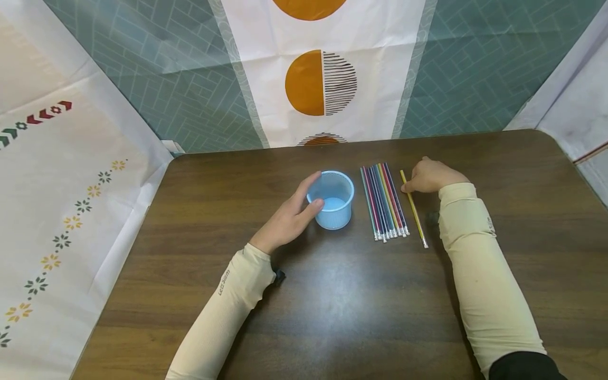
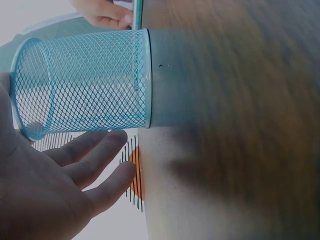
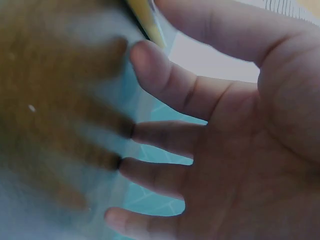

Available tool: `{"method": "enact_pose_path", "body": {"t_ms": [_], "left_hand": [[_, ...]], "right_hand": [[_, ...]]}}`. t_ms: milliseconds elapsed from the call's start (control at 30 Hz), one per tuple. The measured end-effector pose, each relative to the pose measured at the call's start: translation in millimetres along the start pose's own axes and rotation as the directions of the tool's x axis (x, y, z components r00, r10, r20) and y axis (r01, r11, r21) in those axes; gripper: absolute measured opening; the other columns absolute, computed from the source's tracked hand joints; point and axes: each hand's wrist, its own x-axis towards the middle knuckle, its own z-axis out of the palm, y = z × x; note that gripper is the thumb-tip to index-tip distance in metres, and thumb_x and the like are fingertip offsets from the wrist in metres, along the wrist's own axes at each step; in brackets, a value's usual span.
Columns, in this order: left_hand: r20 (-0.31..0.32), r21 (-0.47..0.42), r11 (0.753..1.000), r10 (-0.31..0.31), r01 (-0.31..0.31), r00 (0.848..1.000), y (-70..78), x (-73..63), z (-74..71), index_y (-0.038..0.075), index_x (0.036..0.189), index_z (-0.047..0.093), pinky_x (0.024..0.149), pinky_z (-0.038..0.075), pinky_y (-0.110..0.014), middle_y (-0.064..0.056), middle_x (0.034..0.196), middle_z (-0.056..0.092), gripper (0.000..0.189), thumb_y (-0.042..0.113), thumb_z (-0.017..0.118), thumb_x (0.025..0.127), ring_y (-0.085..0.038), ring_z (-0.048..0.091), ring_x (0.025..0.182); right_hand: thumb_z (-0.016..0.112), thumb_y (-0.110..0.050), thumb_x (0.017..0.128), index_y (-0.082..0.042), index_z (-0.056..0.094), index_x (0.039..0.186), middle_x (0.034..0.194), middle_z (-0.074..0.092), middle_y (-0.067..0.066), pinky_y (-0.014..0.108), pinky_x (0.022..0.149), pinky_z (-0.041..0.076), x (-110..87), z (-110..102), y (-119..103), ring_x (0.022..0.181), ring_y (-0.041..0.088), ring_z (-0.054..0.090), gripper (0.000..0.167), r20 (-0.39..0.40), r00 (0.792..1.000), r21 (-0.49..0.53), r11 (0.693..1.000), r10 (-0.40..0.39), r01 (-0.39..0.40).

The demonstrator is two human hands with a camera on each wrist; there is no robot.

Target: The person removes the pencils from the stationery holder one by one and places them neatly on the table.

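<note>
A light-blue mesh pen cup (image 1: 334,217) stands upright on the table. My left hand (image 1: 290,219) holds it by the rim, thumb on the near side and forefinger toward the far side. In the left wrist view the other fingers (image 2: 97,165) of that hand extend loosely beside the mesh cup (image 2: 95,82). A yellow pencil (image 1: 416,217) lies on the tabletop, its eraser end toward me. My right hand (image 1: 429,176) is over its far part, thumb tip touching it. In the right wrist view the fingers are spread, with the pencil (image 3: 147,20) near thumb and forefinger.
Between the cup and the yellow pencil, several coloured pencils (image 1: 382,203) lie side by side in a row, eraser ends toward me. They rest on a dark wooden table (image 1: 342,316). Patterned cloth (image 1: 190,95) hangs behind the table's far edge, and pale cloth (image 1: 62,195) hangs at the left.
</note>
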Motion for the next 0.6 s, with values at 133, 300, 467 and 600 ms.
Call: {"method": "enact_pose_path", "body": {"t_ms": [133, 300, 467, 600], "left_hand": [[0.002, 0.001, 1.000, -0.002, 0.002, 1.000, -0.1, -0.1, -0.1, 0.038, 0.161, 0.017, 0.113, 0.031, -0.047, 0.004, 0.161, 0.030, 0.063, 0.052, 0.044, 0.106, -0.018, 0.036, 0.142], [0.002, 0.003, 1.000, -0.004, 0.004, 1.000, -0.1, -0.6, -0.9, 0.039, 0.161, 0.016, 0.113, 0.030, -0.047, 0.005, 0.162, 0.027, 0.063, 0.053, 0.044, 0.106, -0.018, 0.034, 0.143], [0.003, 0.004, 1.000, -0.006, 0.006, 1.000, 0.7, -0.5, -0.4, 0.037, 0.161, 0.017, 0.113, 0.031, -0.047, 0.004, 0.162, 0.028, 0.064, 0.054, 0.044, 0.105, -0.019, 0.035, 0.143], [0.005, 0.000, 1.000, -0.001, 0.001, 1.000, 0.8, 0.2, -0.1, 0.034, 0.161, 0.017, 0.113, 0.031, -0.047, 0.003, 0.162, 0.028, 0.065, 0.054, 0.043, 0.105, -0.019, 0.035, 0.143]], "right_hand": [[0.071, -0.027, 0.093, 0.005, 0.068, 0.088, 0.120, 0.059, 0.037, 0.056, 0.081, 0.049, -6.1, -2.4, -1.5, 0.113, 0.050, 0.053, 0.033, 0.028, 1.000, -0.023, 1.000, -0.010, 0.011], [0.070, -0.020, 0.091, 0.000, 0.066, 0.077, 0.074, 0.056, 0.008, 0.045, 0.068, 0.046, -9.0, -3.4, -7.1, 0.073, 0.026, 0.052, 0.025, 0.073, 0.997, -0.042, 0.999, -0.028, 0.032], [0.067, -0.016, 0.092, -0.004, 0.064, 0.070, 0.073, 0.055, 0.009, 0.051, 0.071, 0.047, -8.3, -1.4, -11.6, 0.074, 0.030, 0.053, 0.024, 0.042, 0.999, -0.083, 0.996, 0.017, -0.014], [0.064, -0.017, 0.094, 0.002, 0.071, 0.088, 0.108, 0.064, 0.030, 0.077, 0.092, 0.034, -6.6, 0.8, -15.2, 0.107, 0.057, 0.052, 0.022, -0.015, 0.996, -0.068, 0.993, 0.092, -0.093]]}}
